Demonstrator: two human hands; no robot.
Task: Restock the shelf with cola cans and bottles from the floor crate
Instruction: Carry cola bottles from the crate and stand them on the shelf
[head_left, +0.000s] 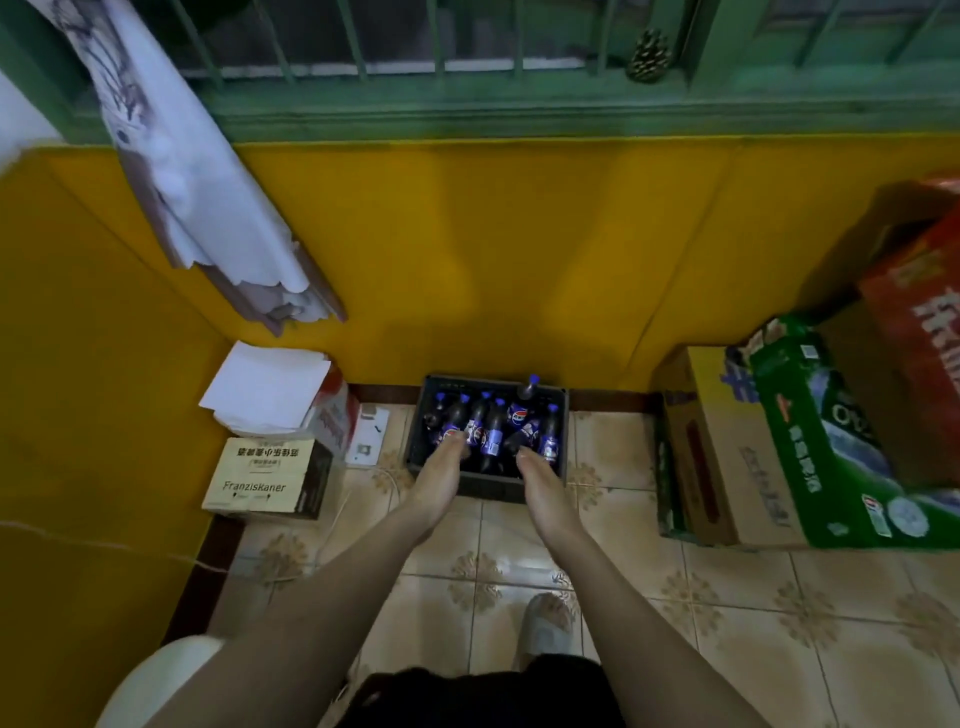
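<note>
A dark plastic crate stands on the tiled floor against the yellow wall. Several cola bottles with blue caps and blue labels lie and lean inside it; one bottle stands upright at the back right. My left hand reaches down over the crate's front left, fingertips touching a bottle there. My right hand reaches over the front right, fingertips at another bottle. Neither hand visibly grips anything. No shelf or cans are in view.
Left of the crate sit a Franziskaner carton and a box topped with white paper. On the right are a brown carton, a green carton and a red one. My slippered foot is on the tiles.
</note>
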